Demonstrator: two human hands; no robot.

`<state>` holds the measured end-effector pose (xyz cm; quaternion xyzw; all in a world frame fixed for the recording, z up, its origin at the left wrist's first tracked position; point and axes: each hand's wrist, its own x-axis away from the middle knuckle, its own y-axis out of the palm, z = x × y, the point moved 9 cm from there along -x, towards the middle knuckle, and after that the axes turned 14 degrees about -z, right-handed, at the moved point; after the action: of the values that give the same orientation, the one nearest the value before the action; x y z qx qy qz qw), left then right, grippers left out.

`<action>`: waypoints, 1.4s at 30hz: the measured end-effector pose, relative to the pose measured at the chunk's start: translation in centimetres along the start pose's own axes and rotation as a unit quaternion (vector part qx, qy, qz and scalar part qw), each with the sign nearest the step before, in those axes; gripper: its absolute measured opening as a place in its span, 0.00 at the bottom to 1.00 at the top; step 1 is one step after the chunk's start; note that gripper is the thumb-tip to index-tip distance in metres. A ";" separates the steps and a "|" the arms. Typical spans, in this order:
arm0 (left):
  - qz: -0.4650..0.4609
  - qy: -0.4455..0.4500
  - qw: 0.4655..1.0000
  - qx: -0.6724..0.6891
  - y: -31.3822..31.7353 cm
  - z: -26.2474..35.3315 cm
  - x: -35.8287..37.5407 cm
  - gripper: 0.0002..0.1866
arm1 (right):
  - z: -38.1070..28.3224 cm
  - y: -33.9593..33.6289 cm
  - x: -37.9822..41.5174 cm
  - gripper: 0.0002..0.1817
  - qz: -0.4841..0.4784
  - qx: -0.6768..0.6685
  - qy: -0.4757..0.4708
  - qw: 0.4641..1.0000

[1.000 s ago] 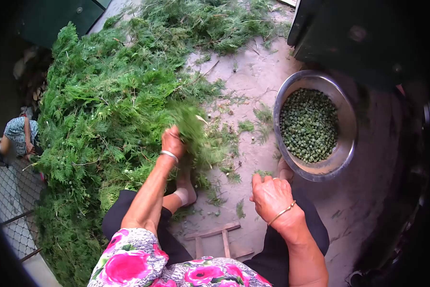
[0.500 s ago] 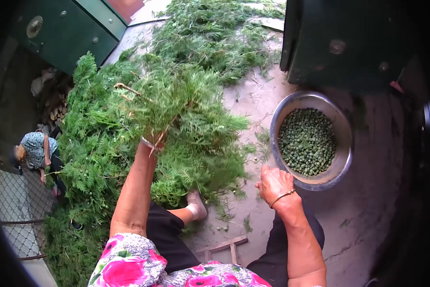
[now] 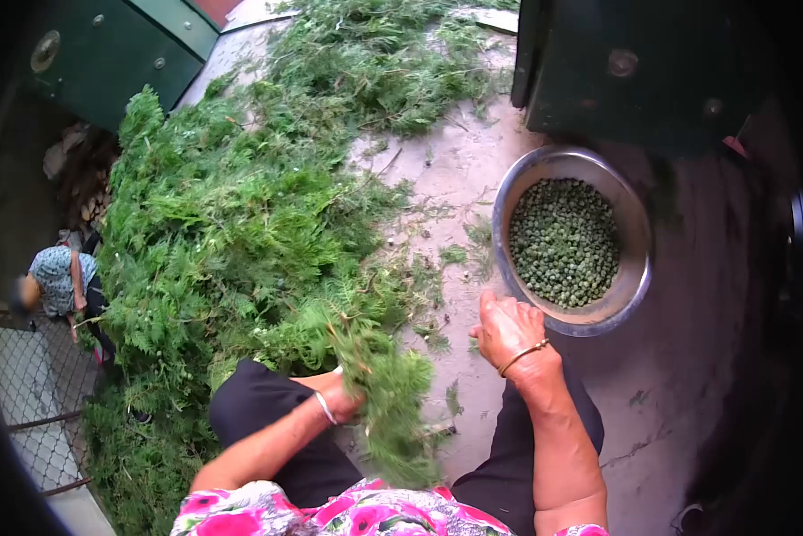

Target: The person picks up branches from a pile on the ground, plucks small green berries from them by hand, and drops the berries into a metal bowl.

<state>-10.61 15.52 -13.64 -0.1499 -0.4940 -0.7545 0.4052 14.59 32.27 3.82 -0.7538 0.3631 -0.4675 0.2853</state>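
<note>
My left hand (image 3: 342,398), with a pale bracelet at the wrist, is closed around a leafy evergreen branch (image 3: 391,402) in front of my lap. The sprigs are smeared by motion. Beside the near rim of a metal basin (image 3: 638,277) is my right hand (image 3: 511,332), a brass-coloured bangle on its wrist. Its fingers are curled in, and whatever they may hold is hidden. Small round green cones (image 3: 564,241) fill the bottom of the basin.
A large heap of cut evergreen branches (image 3: 232,232) covers the floor on the left and towards the back. Another person (image 3: 58,277) bends beside it at far left, near a wire mesh panel (image 3: 44,384). Dark green doors (image 3: 634,80) stand behind the basin.
My left hand has come down and towards my lap with the branch, from above the heap. My right hand has stayed by the basin. The view has shifted slightly.
</note>
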 end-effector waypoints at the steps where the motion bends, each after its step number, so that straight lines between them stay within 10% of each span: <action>1: -0.018 0.018 0.999 0.044 6.8 9.1 -0.1 0.25 | -0.2 -0.3 0.0 0.17 0.006 0.015 -0.007 1.000; 4: 0.093 0.146 0.811 -0.558 5.8 31.3 -0.7 0.22 | -0.9 0.5 0.0 0.17 -0.013 0.019 -0.012 1.000; 9: 0.268 0.351 0.718 -0.537 13.7 56.2 4.3 0.16 | -1.7 1.2 -0.8 0.17 -0.048 0.024 -0.015 0.998; 13: 0.340 0.324 0.594 -0.653 11.3 56.1 2.6 0.11 | -1.9 1.1 -0.9 0.17 -0.041 0.028 -0.020 0.999; 16: 0.305 -0.079 0.228 -0.921 1.9 42.1 -7.7 0.08 | -2.2 0.6 -0.4 0.14 -0.024 0.052 -0.013 0.998; 18: 0.310 0.109 0.758 -0.564 -10.9 30.5 -10.1 0.21 | -3.1 0.3 0.0 0.11 -0.030 0.081 -0.020 0.996; 19: 0.293 -0.052 0.751 -0.589 -12.3 25.4 -10.7 0.46 | -3.2 0.4 0.1 0.11 -0.036 0.082 -0.014 0.996; 21: 0.273 -0.148 0.736 -0.602 -14.9 18.6 -11.3 0.57 | -3.7 1.0 0.0 0.12 -0.062 0.095 -0.022 0.993; 31: 0.231 -0.303 0.590 -0.712 -14.0 10.6 -15.9 0.73 | -4.5 3.2 -0.9 0.26 -0.120 0.116 -0.044 0.985; 36: 0.272 -0.027 0.519 -0.810 -15.2 9.1 -15.6 0.13 | -4.2 3.6 -0.9 0.25 -0.133 0.111 -0.034 0.984; 42: 0.345 0.164 0.682 -0.624 -19.6 16.2 -10.9 0.10 | -4.4 2.9 -0.5 0.23 -0.105 0.100 -0.051 0.988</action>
<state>-21.49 38.22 -25.11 -0.4020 0.2518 -0.7076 0.5237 9.61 30.60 3.15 -0.7783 0.2179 -0.4900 0.3265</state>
